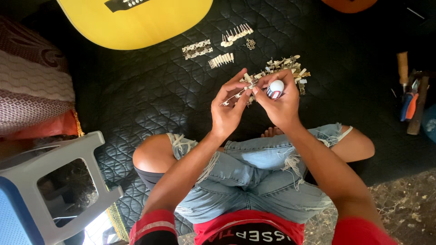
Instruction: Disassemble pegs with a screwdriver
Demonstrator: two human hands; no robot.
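Note:
My left hand (228,106) pinches a metal tuning-machine strip with white knobs (245,84) between thumb and fingers. My right hand (279,102) grips a screwdriver by its round white handle (275,88), its fingertips meeting the strip. Both hands are raised above my crossed legs in torn jeans. Just beyond them a pile of more tuning machines (288,68) lies on the black quilted mat (150,86).
A yellow guitar body (136,22) lies at the top. Rows of white pegs (236,34), a second peg row (221,60), metal plates (197,49) and small nuts (250,43) lie on the mat. Hand tools (411,97) sit far right. A grey stool (54,181) lies at left.

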